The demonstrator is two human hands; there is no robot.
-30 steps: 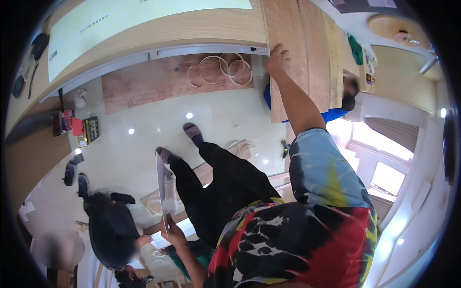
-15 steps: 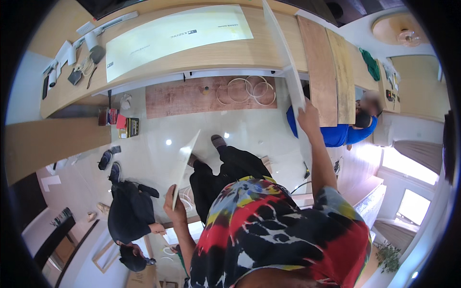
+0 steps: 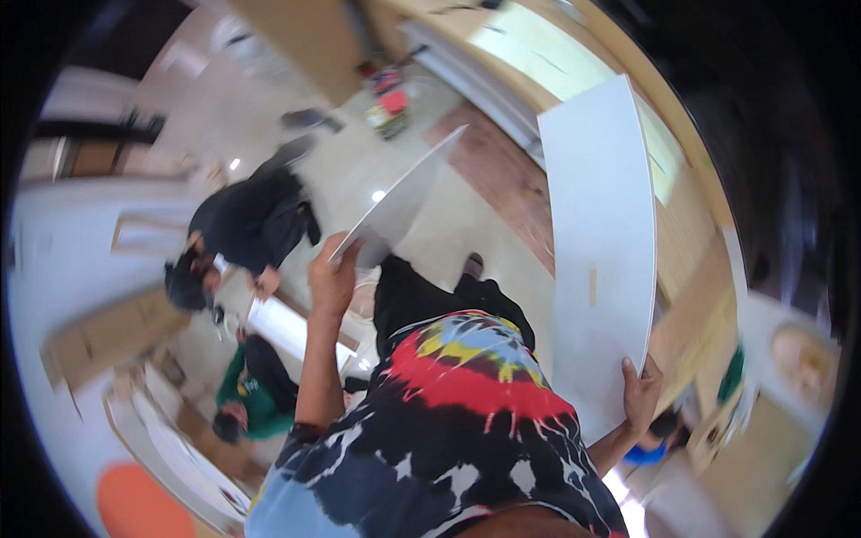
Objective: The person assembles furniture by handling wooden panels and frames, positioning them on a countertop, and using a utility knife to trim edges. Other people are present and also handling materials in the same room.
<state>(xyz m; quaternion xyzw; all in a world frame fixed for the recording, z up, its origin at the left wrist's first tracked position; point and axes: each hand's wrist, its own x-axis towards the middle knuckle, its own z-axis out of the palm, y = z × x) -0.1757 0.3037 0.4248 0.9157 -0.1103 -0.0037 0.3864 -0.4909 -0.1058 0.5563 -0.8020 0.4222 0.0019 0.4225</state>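
My left hand [image 3: 330, 280] grips the lower end of a thin grey-white panel [image 3: 408, 193], which slants up and away over the floor. On the other side, my right hand [image 3: 640, 391] is closed on the edge of a longer white board [image 3: 596, 224], its thumb on the broad face. That board stands tall beside the long wooden counter, with a small tan mark [image 3: 593, 287] on its face. The fingers behind both panels are partly hidden.
To the left a person in dark clothes [image 3: 251, 215] bends over, and a person in green [image 3: 256, 386] crouches lower down. A person in blue [image 3: 650, 451] is partly seen at right. A reddish-brown sheet [image 3: 502, 175] lies on the floor; the wooden counter [image 3: 686, 260] runs along the right.
My view has swung left, so the counter now lies at the right. Both panels have turned with me and show more of their faces. Both hands keep their hold.
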